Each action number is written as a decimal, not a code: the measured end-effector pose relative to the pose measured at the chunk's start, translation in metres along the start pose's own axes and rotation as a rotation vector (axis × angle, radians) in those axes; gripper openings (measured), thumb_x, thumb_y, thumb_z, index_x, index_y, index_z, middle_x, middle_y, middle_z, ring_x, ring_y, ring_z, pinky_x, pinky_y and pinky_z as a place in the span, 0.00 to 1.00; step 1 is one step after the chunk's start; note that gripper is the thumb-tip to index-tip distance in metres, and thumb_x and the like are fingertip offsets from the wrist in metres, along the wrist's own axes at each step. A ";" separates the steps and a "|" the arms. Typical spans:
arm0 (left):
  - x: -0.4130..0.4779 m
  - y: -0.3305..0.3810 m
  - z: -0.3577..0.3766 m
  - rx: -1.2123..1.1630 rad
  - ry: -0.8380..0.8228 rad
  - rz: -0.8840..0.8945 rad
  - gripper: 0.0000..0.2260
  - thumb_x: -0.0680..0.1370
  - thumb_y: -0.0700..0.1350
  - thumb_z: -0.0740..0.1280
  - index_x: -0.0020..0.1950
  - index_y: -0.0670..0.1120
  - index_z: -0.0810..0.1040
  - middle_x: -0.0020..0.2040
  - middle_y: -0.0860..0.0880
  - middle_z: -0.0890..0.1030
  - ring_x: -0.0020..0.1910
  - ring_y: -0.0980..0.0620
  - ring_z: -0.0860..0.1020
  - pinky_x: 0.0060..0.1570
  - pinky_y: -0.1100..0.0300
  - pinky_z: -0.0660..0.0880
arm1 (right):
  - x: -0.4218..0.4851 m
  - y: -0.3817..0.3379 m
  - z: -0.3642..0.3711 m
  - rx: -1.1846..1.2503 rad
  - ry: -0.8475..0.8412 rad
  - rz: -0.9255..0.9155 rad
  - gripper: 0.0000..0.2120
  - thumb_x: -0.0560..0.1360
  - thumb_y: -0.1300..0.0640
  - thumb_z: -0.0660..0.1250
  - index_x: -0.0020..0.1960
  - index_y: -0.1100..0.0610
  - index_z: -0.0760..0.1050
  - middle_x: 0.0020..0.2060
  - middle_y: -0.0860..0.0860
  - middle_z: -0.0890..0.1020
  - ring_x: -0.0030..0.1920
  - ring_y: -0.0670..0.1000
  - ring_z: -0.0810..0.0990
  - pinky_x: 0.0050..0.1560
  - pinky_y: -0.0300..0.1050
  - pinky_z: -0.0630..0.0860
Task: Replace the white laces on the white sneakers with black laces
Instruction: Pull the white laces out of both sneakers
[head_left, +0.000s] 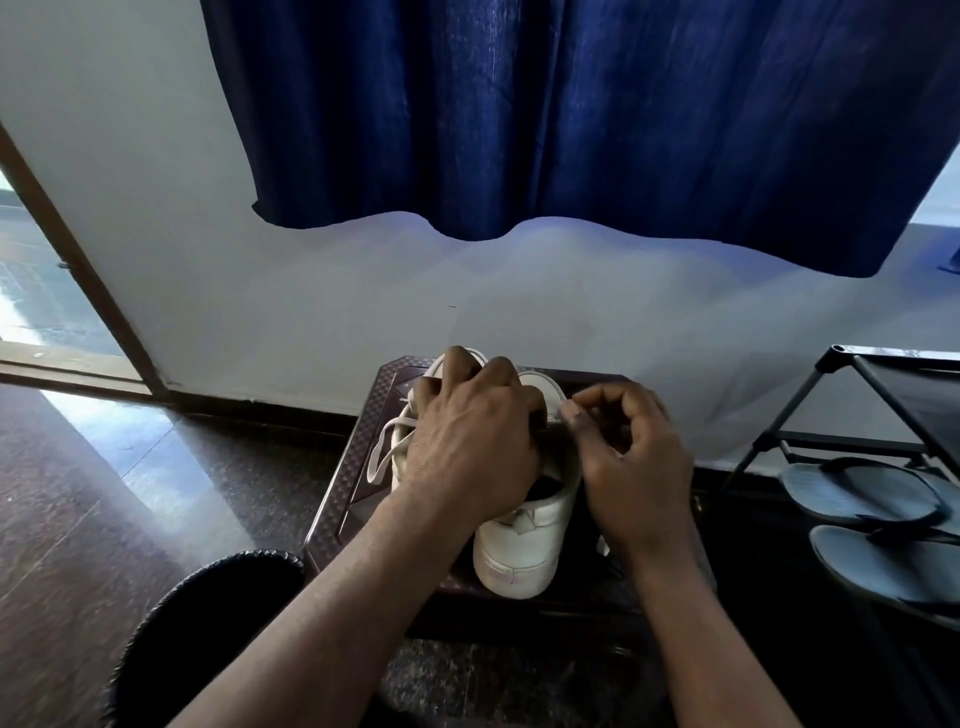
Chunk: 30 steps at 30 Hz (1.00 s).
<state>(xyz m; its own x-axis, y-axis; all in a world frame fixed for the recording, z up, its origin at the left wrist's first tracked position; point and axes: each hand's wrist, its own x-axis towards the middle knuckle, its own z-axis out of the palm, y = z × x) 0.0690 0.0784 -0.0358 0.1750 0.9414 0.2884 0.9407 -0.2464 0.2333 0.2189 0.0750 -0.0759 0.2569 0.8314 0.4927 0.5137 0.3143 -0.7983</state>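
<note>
View: head camera, looking down over both forearms.
Stool: dark brown plastic stool (337, 483) set against the wall, carrying the pair.
Sneakers: white sneakers (524, 551) side by side, heels toward the wearer, toes toward the wall; long axis running straight away from the body.
Left hand: left hand (467, 441) draped over the uppers, fingers curled down toward the toe end, clamped on the pair as if to steady it; hides most of the left-side shoe.
Right hand: right hand (628, 467) just right of the pair, fingers curled, thumb and forefinger tips closed together at the top of the tongue, seemingly on a strand of white lace; strand too thin there to be sure.
Lace: white lace (387, 447) hanging in a loose loop off the left flank of the pair, left of the left hand.
Key relation: eyelet rows ahead and to the left of the right fingertips, largely under the left palm; right hand nearer the threaded part, so a pull up and back along the shoe's length looks likely.
Stage: judged early; white lace not yet out, black laces not seen.
Surroundings: blue curtain (571, 104) above; shoe rack (852, 364) with grey flip-flops (857, 493) at right.
</note>
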 end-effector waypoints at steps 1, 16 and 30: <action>0.001 0.000 0.000 -0.008 -0.003 0.000 0.10 0.76 0.53 0.67 0.56 0.58 0.81 0.58 0.58 0.74 0.63 0.45 0.65 0.57 0.46 0.66 | -0.002 0.001 0.002 0.002 -0.040 -0.023 0.06 0.74 0.53 0.74 0.49 0.48 0.80 0.48 0.43 0.81 0.49 0.46 0.81 0.50 0.39 0.76; -0.002 -0.007 -0.003 -0.260 0.053 -0.016 0.07 0.78 0.49 0.68 0.56 0.56 0.80 0.50 0.57 0.83 0.60 0.48 0.70 0.56 0.48 0.70 | -0.008 -0.009 0.001 -0.132 0.060 -0.038 0.04 0.66 0.53 0.73 0.39 0.52 0.82 0.37 0.43 0.82 0.37 0.44 0.79 0.41 0.44 0.75; -0.002 -0.015 -0.007 -0.104 0.216 0.045 0.05 0.76 0.55 0.68 0.46 0.57 0.82 0.43 0.58 0.81 0.53 0.51 0.71 0.51 0.50 0.67 | -0.009 -0.007 0.003 -0.168 0.031 -0.017 0.06 0.64 0.52 0.69 0.39 0.53 0.77 0.39 0.46 0.80 0.40 0.49 0.78 0.43 0.49 0.75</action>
<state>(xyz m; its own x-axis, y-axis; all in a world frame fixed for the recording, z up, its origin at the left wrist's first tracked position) 0.0525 0.0782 -0.0334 0.1390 0.8605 0.4902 0.8963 -0.3198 0.3073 0.2111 0.0663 -0.0763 0.2708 0.8110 0.5186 0.6472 0.2454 -0.7217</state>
